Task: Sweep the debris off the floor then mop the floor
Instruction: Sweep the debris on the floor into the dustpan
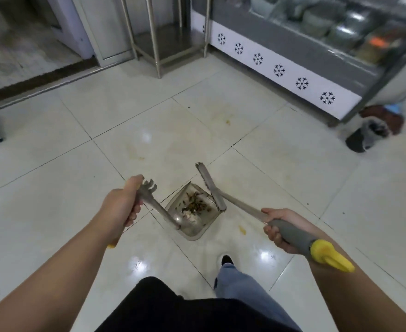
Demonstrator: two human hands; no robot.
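While both my hands are busy, I count two tools between them. My left hand point(123, 204) has its fingers point(135, 213) wrapped tight round the grey metal handle of the translucent grey plastic dustpan point(192, 226), just below the toothed comb at the handle's top; the pan itself sits on the glossy white tiled floor point(281, 168) ahead of and below those fingers. My right hand point(281, 230) is closed on the grey grip of the long-handled grey broom point(211, 185), whose yellow plastic end cap sticks out behind my wrist. One broom head, narrow and flat, lies across the pan's far right edge, well ahead of my right fingers point(270, 232).

One heap of dark brown and yellowish debris point(194, 203) lies inside the pan, with a whitish scrap nearer me; I cannot make out what the bits are. On the floor I count two small yellow smears: one just left of my right fingers beside the pan, one farther ahead, with a few dark specks around.

Beyond my fingers stands one white-fronted display cabinet point(281, 70) with six black snowflake marks showing; its glass top is cut off and its contents are blurred. One steel-legged stand point(159, 32) is cut off above. To the far right a dark bundle on the floor is too blurred to identify. Only one of my shoes point(227, 259) shows.
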